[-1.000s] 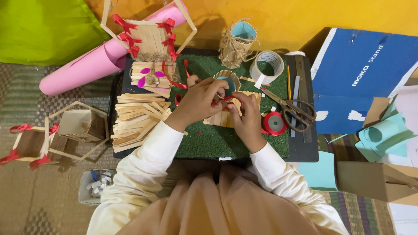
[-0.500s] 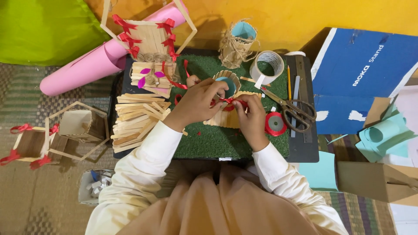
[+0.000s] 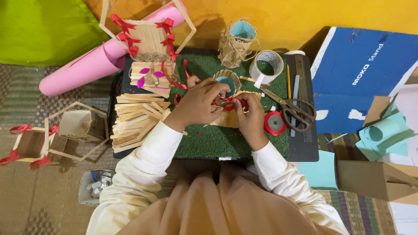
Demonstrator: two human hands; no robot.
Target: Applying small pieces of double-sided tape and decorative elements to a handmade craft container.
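Green turf mat (image 3: 204,141) is covering the low surface, and everything is sitting around it against a yellow backdrop. Dead centre on the mat, both hands are meeting over a red ribbon bow (image 3: 229,102), right in front of a little round stick pot with a blue inside (image 3: 227,81). Left hand (image 3: 198,102) is curling its fingers in narrow and pinching 1 side of the ribbon; right hand (image 3: 249,115) is pinching the other end, thumb and forefinger closed on it. Under the hands a flat panel of sticks (image 3: 226,119) is lying on the mat, partly hidden.

Off the mat's left edge a pile of loose craft sticks (image 3: 137,117) is stacking up, and further left 2 stick lanterns (image 3: 56,135) with red bows are sitting on the floor. On the mat's right side a red ribbon spool (image 3: 274,123) is lying next to scissors (image 3: 291,106), with a tape roll (image 3: 266,65) behind them.

Looks to me like the bow is being tied or shaped right now, not stuck on yet. Next bit probably needs a tight pull on both loops while keeping the knot pinched, since slick ribbon could slip loose.
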